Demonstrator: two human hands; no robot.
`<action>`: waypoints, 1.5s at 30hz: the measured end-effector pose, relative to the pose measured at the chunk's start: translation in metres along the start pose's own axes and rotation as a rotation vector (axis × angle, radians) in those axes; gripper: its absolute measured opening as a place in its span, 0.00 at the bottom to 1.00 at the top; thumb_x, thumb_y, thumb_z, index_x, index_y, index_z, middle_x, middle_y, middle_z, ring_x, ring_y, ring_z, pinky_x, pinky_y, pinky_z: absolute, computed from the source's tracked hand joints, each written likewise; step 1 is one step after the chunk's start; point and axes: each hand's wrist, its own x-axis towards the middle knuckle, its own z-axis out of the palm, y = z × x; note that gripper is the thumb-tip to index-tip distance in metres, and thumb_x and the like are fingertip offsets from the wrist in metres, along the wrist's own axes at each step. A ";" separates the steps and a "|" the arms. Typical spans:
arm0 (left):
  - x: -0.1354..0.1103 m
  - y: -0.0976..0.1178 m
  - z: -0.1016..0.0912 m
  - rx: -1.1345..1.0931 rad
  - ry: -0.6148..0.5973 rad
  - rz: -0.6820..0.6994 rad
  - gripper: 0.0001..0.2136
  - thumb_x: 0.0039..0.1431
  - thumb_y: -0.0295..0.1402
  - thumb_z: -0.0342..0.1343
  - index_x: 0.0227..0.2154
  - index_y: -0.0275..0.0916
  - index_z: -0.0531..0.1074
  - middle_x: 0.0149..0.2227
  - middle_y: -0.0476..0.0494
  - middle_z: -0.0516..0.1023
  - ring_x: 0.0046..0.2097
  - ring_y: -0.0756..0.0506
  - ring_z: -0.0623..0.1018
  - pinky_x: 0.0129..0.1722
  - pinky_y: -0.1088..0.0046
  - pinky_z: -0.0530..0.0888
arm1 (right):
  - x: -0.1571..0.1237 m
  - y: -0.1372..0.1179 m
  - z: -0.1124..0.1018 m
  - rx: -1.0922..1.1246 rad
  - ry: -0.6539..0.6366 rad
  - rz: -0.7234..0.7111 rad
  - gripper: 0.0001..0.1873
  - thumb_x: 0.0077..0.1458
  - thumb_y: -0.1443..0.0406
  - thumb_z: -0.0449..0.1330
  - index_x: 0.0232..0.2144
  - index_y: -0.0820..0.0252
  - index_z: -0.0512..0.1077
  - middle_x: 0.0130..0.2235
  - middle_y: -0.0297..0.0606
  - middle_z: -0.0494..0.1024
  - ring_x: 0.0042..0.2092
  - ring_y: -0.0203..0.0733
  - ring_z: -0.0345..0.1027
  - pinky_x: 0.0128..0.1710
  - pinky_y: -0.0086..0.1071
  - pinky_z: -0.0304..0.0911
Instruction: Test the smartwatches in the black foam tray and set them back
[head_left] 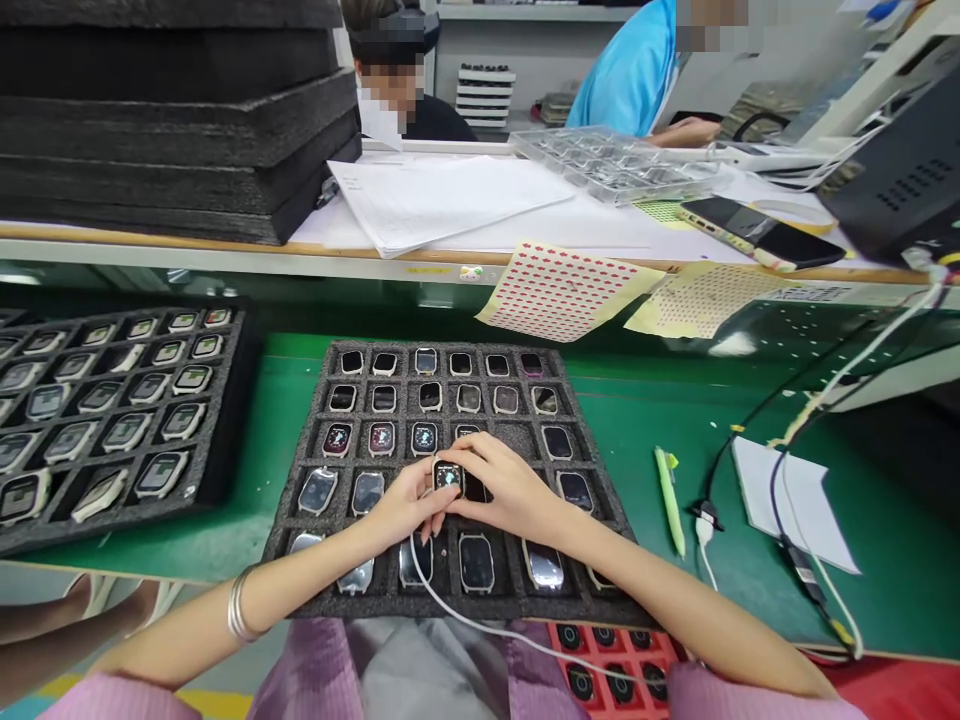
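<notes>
A small square smartwatch body (448,476) with a lit screen is held over the middle of a black foam tray (300,470). My left hand (409,505) pinches its left side and my right hand (506,485) closes on it from the right. The tray's pockets hold several watch bodies (381,438), some with lit faces. A white cable (480,625) runs from under my hands toward my lap.
A second foam tray (217,440) of watches lies at the left. A green pen (670,500), cables (795,560) and white paper (802,500) are on the green mat at right. Sticker sheets (562,290) hang off the raised shelf; foam sheets (180,120) are stacked there. Two people sit opposite.
</notes>
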 end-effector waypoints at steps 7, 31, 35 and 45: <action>0.000 0.004 0.001 -0.011 -0.008 -0.016 0.16 0.56 0.45 0.55 0.34 0.36 0.63 0.32 0.44 0.76 0.16 0.57 0.65 0.11 0.84 0.62 | -0.057 0.022 -0.060 -0.499 0.062 0.355 0.17 0.62 0.61 0.51 0.51 0.63 0.65 0.47 0.50 0.70 0.48 0.55 0.65 0.47 0.45 0.64; -0.002 -0.005 0.006 0.111 -0.058 0.074 0.20 0.57 0.42 0.57 0.48 0.35 0.65 0.44 0.40 0.75 0.46 0.43 0.74 0.47 0.68 0.71 | -0.038 -0.020 -0.034 -0.232 -0.063 0.079 0.31 0.54 0.57 0.62 0.56 0.63 0.60 0.53 0.50 0.66 0.53 0.52 0.61 0.51 0.41 0.63; -0.003 -0.007 0.006 0.174 -0.067 0.106 0.26 0.56 0.42 0.58 0.54 0.36 0.61 0.52 0.38 0.69 0.55 0.38 0.68 0.56 0.60 0.64 | -0.012 -0.024 -0.005 -0.181 -0.108 -0.022 0.23 0.55 0.68 0.61 0.52 0.69 0.64 0.48 0.52 0.69 0.50 0.52 0.63 0.49 0.45 0.63; 0.004 -0.005 0.014 0.095 -0.082 0.025 0.24 0.54 0.46 0.58 0.49 0.37 0.62 0.42 0.44 0.73 0.36 0.49 0.74 0.34 0.74 0.72 | -0.040 0.056 -0.043 -0.175 0.048 0.204 0.21 0.55 0.58 0.62 0.49 0.59 0.68 0.44 0.45 0.71 0.48 0.51 0.66 0.48 0.44 0.64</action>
